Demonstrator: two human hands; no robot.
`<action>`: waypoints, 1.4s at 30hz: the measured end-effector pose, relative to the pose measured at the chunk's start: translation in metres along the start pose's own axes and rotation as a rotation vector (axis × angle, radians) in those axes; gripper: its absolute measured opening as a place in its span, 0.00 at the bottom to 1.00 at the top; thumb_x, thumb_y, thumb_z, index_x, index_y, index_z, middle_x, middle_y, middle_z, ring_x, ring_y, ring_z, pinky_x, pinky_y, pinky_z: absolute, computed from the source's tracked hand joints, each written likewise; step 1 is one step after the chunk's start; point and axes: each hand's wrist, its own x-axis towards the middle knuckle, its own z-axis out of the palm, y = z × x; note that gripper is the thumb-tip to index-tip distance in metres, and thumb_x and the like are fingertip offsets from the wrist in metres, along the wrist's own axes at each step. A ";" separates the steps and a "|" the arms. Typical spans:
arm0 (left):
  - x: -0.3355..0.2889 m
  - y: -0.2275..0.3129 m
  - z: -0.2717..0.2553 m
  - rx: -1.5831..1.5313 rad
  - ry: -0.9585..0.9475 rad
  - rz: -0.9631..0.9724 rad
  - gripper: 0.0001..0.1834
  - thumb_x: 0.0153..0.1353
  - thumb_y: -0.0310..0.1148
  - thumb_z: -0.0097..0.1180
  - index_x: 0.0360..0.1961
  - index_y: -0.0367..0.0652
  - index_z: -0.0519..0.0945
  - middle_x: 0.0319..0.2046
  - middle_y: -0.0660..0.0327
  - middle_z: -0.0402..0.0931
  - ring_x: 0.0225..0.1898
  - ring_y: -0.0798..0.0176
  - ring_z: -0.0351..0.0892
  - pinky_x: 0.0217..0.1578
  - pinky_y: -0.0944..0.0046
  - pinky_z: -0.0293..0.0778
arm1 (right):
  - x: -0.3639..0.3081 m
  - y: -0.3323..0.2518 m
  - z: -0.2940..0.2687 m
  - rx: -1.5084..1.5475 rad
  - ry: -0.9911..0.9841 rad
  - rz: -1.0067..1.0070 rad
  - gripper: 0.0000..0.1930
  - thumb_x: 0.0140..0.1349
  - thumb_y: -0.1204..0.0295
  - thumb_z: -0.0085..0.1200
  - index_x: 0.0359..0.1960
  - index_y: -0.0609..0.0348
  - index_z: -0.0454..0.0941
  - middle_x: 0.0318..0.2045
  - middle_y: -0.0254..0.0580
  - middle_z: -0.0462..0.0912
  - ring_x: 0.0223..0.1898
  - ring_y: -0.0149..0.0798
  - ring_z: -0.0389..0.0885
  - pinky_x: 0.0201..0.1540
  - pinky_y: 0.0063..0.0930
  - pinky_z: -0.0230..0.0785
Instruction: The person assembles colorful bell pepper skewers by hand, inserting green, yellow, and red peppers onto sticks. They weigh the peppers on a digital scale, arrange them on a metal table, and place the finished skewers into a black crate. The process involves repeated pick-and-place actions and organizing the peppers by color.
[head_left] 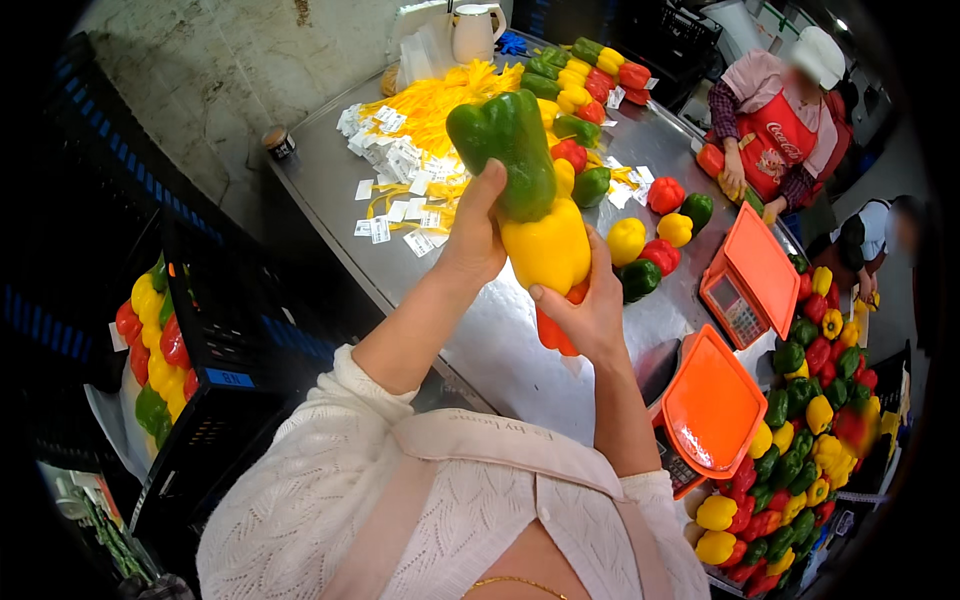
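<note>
Above the steel table, three bell peppers are held in a row: a green bell pepper at the top, a yellow bell pepper in the middle and a red bell pepper below. A bit of clear film seems to show at the red end; whether it wraps all three I cannot tell. My left hand is closed around the green pepper's lower left side, thumb up along it. My right hand grips the yellow pepper from the right, thumb across its lower front, partly covering the red one.
On the steel table lie yellow mesh strips with white tags, loose peppers and two orange scales. A big pepper heap fills the right. Black crates stand left. Two co-workers are at the far right.
</note>
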 end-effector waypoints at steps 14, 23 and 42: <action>-0.011 0.009 0.010 0.522 -0.147 -0.084 0.41 0.58 0.34 0.68 0.69 0.42 0.59 0.60 0.56 0.70 0.62 0.57 0.72 0.62 0.56 0.71 | 0.009 0.020 -0.014 0.548 -0.147 0.080 0.45 0.61 0.59 0.66 0.73 0.66 0.53 0.64 0.47 0.69 0.63 0.41 0.72 0.65 0.34 0.65; -0.032 0.031 0.021 0.419 -0.035 -0.022 0.40 0.55 0.26 0.67 0.67 0.41 0.62 0.59 0.57 0.71 0.60 0.57 0.75 0.59 0.55 0.75 | 0.003 0.023 -0.048 0.476 -0.098 0.161 0.40 0.67 0.49 0.55 0.75 0.55 0.55 0.65 0.45 0.69 0.59 0.41 0.74 0.60 0.35 0.68; -0.219 0.148 0.046 1.133 0.181 0.250 0.56 0.55 0.56 0.67 0.72 0.32 0.53 0.66 0.40 0.59 0.65 0.47 0.65 0.67 0.56 0.61 | -0.027 -0.064 0.085 0.859 -0.719 -0.020 0.65 0.43 0.49 0.78 0.76 0.55 0.45 0.68 0.47 0.63 0.65 0.45 0.71 0.61 0.38 0.71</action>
